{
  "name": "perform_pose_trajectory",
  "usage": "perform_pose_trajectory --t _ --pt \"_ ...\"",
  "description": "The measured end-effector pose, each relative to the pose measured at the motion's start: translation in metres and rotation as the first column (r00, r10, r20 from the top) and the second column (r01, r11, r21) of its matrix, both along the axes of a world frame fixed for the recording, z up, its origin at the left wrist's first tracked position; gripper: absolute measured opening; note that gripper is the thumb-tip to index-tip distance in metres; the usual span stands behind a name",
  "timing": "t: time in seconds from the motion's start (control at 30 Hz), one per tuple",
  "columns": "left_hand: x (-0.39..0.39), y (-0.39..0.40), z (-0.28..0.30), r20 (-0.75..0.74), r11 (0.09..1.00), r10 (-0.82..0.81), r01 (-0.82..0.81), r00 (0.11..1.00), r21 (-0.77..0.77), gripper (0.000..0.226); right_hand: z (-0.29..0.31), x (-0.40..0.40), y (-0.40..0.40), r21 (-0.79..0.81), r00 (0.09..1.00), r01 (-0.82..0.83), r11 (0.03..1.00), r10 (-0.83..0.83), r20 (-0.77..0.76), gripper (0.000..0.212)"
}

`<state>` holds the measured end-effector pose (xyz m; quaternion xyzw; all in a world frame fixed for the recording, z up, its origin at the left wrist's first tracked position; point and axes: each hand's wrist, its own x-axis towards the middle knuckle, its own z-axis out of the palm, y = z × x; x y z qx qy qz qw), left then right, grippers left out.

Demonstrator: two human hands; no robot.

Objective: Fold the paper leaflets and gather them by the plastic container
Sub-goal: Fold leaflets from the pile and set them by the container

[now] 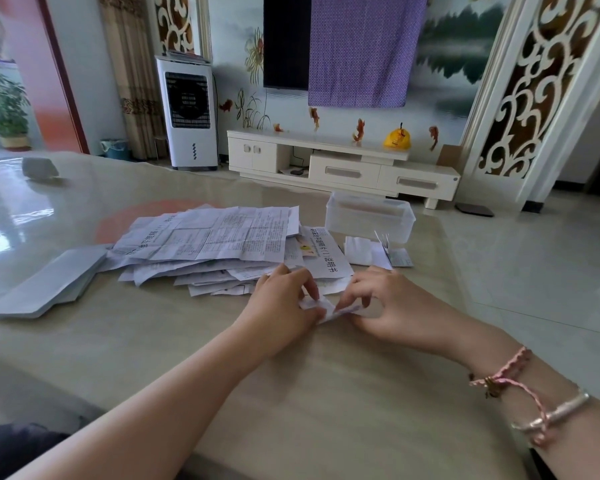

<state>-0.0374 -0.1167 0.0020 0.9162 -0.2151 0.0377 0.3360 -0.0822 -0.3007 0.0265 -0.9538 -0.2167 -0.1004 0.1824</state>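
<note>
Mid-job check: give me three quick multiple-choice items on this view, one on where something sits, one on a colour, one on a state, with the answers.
1. Where do the folded leaflets lie?
A. Inside the container
B. On the table just in front of the plastic container
C. On the grey stack at far left

2. What colour is the cloth hanging on the far wall?
A. Purple
B. Green
C. Yellow

3. What is the state of the small leaflet being worked on?
A. Lying flat, untouched
B. Dropped on the floor
C. Pinched between the left hand and the right hand

Answers: 1 B, the white folded pieces sit against its near wall. 2 A, it hangs beside the dark screen. 3 C, fingers of both curl round it.
</note>
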Motion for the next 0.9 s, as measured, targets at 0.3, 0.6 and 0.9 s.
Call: perform_pose_trajectory --t 0.3,0.6,0.9 --pt "0.004 0.009 0.009 -0.120 0.995 0.010 -0.022 0.993 -0.101 0.012 -0.011 0.017 0.018 0.200 0.975 0.152 0.968 -0.114 -0.191 0.021" --pt "-0.005 0.008 0.010 -0.019 0.999 -0.043 0.042 0.999 -0.028 0.013 -0.016 0.009 0.031 0.085 0.967 0.239 0.967 -0.229 -0.116 0.043" --pt "-0.004 0.011 0.015 -0.182 0.997 -0.075 0.072 0.980 -0.025 0.018 -0.015 0.003 0.025 0.033 0.955 0.274 0.961 -0.267 -0.129 0.029"
